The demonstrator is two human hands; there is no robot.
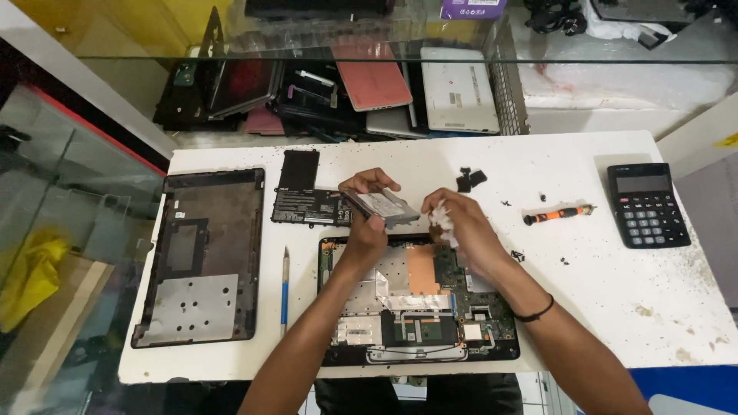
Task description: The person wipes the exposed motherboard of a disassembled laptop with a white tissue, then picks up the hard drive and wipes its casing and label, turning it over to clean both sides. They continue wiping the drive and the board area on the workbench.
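My left hand (367,211) grips a flat silver hard drive (387,206) and holds it tilted just above the top edge of an opened laptop (419,300), whose circuit board and metal shields are exposed. My right hand (461,227) is closed around a small white wad (440,223), which touches the right end of the drive. A black band circles my right wrist.
A black laptop bottom cover (200,257) lies at the left, a black battery (307,196) behind the hands. A blue-handled tool (285,288) lies between cover and laptop. An orange screwdriver (557,214), loose screws, black bits (470,180) and a calculator (647,204) sit to the right. Laptops are stacked beyond the table.
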